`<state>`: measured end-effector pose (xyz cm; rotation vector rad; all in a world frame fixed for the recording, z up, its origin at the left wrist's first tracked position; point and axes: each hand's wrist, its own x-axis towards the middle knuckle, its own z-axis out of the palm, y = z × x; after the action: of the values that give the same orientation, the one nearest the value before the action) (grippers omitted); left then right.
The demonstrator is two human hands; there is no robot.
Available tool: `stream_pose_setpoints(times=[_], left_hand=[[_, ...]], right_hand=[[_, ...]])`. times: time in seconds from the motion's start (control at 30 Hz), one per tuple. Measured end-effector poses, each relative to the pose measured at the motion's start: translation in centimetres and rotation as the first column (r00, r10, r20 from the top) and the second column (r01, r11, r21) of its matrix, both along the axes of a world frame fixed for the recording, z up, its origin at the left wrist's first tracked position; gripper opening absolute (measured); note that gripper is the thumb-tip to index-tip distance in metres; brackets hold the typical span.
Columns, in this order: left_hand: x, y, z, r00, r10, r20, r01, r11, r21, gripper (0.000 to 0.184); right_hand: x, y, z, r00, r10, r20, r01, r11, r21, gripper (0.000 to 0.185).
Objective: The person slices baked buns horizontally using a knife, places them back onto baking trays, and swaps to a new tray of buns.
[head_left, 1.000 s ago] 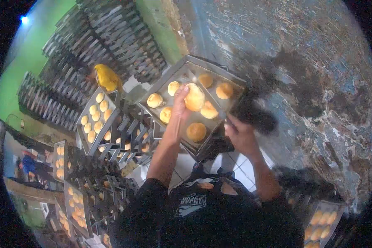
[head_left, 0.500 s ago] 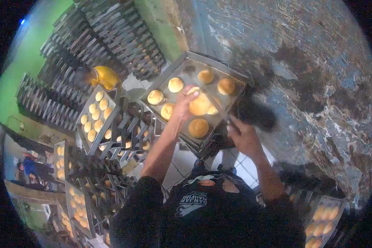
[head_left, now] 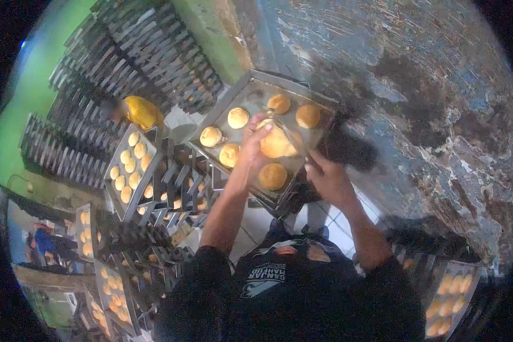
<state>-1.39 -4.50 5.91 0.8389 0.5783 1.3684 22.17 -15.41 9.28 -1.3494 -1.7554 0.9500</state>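
My left hand [head_left: 252, 146] is closed on a golden bun [head_left: 277, 143], holding it over a metal baking tray [head_left: 293, 84]. In my right hand [head_left: 329, 180] is a knife [head_left: 292, 135], gripped by its handle. Its blade lies at the bun's upper right side, near my left fingertips; how deep it sits in the bun I cannot tell. Around the held bun, several others rest in the tray, among them one bun [head_left: 273, 176] close below and another bun [head_left: 308, 115] at the right.
A peeling wall [head_left: 427, 85] rises to the right. At the left stand stacked trays [head_left: 171, 176], with a tray of buns [head_left: 130, 165] on top. A person in a yellow shirt [head_left: 144, 112] is behind it. More buns [head_left: 451, 293] lie on a tray at lower right.
The knife and my right hand have moved slightly up and left, the blade reaching farther along the bun. My left hand keeps its hold. The whole view has shifted a little.
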Motion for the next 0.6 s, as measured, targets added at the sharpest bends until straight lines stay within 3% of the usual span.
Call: stream_pose_setpoints(times=[0.1,0.2,0.27,0.33,0.37,0.47,0.6], left_hand=[[-2.9,0.5,0.8,0.997,0.034,-0.076,-0.033,0.999,0.022,0.039],[0.3,-0.6,-1.5,0.991,0.045,-0.123,-0.053,0.997,-0.061,0.040],[1.3,-1.2,0.0,0.992,-0.045,-0.118,0.043,0.999,-0.019,0.040],[0.5,-1.2,1.5,0.997,0.049,-0.064,-0.054,0.995,-0.079,0.039],[-1.1,0.1,0.5,0.991,0.104,-0.089,-0.107,0.994,-0.022,0.038],[-1.5,-0.3,-0.4,0.994,0.054,-0.100,-0.054,0.999,0.001,0.039],[0.2,-0.3,-1.2,0.998,0.058,-0.030,-0.058,0.998,0.002,0.048]], right_hand=[[0.4,-1.5,-1.5,0.999,0.022,0.049,-0.026,0.996,0.087,0.047],[-1.0,-0.1,-1.3,1.000,-0.006,-0.017,0.006,1.000,0.022,0.047],[-1.3,0.8,-1.2,0.998,-0.026,-0.065,0.025,1.000,-0.017,0.046],[-0.8,0.8,-2.6,0.999,-0.002,0.034,-0.005,0.980,0.198,0.048],[-0.4,0.0,-3.2,0.999,0.007,0.037,-0.015,0.980,0.200,0.048],[-0.7,-2.0,-4.3,0.999,0.049,-0.002,-0.049,0.999,0.020,0.048],[-1.4,-0.2,-0.9,0.998,0.044,0.049,-0.043,0.999,-0.016,0.047]])
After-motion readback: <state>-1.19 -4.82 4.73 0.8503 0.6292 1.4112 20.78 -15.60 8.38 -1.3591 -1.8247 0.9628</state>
